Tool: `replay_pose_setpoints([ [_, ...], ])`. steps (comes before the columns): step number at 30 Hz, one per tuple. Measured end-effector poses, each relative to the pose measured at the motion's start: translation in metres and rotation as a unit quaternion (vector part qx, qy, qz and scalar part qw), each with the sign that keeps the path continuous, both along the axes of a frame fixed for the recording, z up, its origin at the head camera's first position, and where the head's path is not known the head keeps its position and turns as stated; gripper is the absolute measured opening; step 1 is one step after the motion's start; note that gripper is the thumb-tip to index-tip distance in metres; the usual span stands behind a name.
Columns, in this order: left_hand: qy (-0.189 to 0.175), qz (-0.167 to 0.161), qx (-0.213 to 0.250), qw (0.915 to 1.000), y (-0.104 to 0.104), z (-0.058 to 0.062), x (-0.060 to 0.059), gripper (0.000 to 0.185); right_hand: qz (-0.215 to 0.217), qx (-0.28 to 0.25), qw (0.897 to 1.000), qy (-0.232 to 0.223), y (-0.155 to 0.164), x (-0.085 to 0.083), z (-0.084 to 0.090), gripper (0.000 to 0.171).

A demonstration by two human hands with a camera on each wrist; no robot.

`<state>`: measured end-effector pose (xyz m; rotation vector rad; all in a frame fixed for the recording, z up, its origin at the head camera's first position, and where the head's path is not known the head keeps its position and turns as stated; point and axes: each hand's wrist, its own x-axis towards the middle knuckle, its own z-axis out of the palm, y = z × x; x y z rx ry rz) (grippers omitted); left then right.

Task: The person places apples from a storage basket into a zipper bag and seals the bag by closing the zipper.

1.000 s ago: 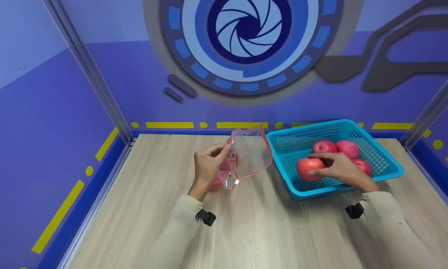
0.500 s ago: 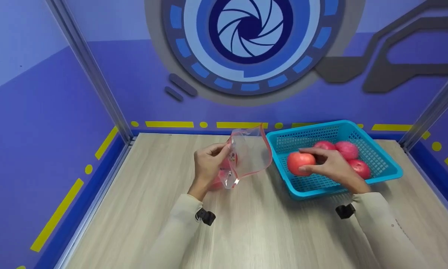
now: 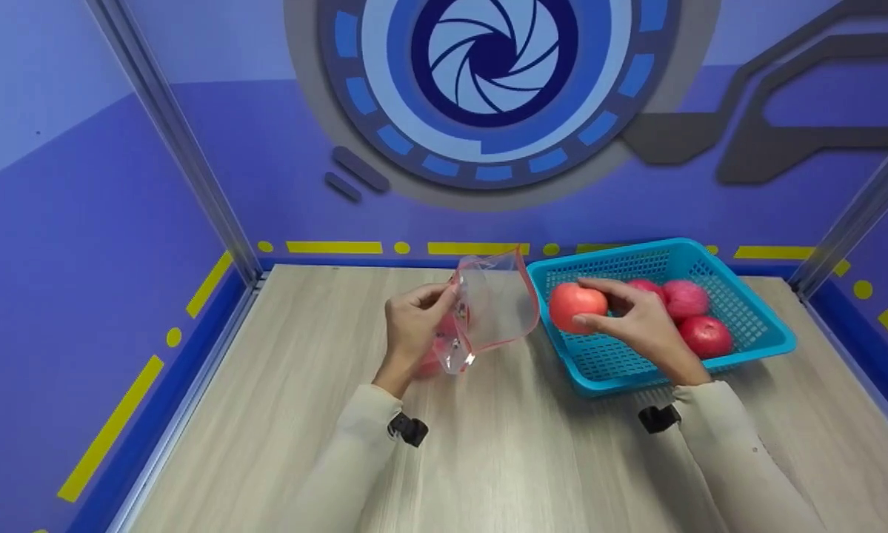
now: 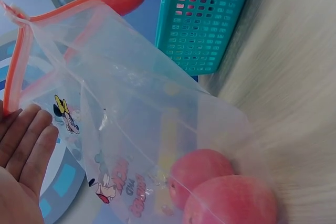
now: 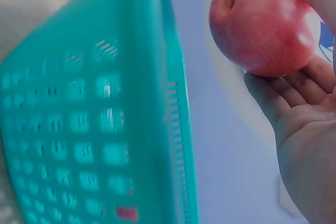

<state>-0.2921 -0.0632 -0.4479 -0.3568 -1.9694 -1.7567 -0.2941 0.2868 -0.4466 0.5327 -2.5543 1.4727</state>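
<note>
My left hand (image 3: 412,320) pinches the red-edged mouth of a clear zip bag (image 3: 494,305) and holds it open above the wooden table. Two red apples (image 4: 226,192) lie in the bottom of the bag (image 4: 131,114). My right hand (image 3: 629,318) grips a red apple (image 3: 577,306) lifted over the left edge of the blue basket (image 3: 755,348), a short way right of the bag's mouth. In the right wrist view the apple (image 5: 262,24) sits against my fingers (image 5: 294,85) beside the basket wall (image 5: 105,145).
Three more red apples (image 3: 684,311) lie in the basket at the back right of the table (image 3: 503,459). Blue walls with metal posts close in the table on the left, back and right.
My right hand has lifted the apple out of the basket and carried it left and up toward the bag. The left hand and bag have stayed still.
</note>
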Motion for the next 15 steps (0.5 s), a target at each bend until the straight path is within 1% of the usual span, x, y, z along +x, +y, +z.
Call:
replay_pose_setpoints([
  [4,0.003,0.000,-0.016,0.9999,0.001,0.001,0.000,0.012,-0.006,-0.034,0.999,0.019,-0.009,0.001,0.006,0.062],
  [8,0.000,-0.007,-0.026,0.9996,0.001,0.003,-0.001,0.014,-0.013,-0.064,0.997,0.036,-0.020,0.002,0.012,0.061],
  [15,-0.008,-0.007,-0.029,0.9995,0.004,0.004,-0.003,0.014,-0.019,-0.097,0.994,0.044,-0.037,0.005,0.021,0.062],
])
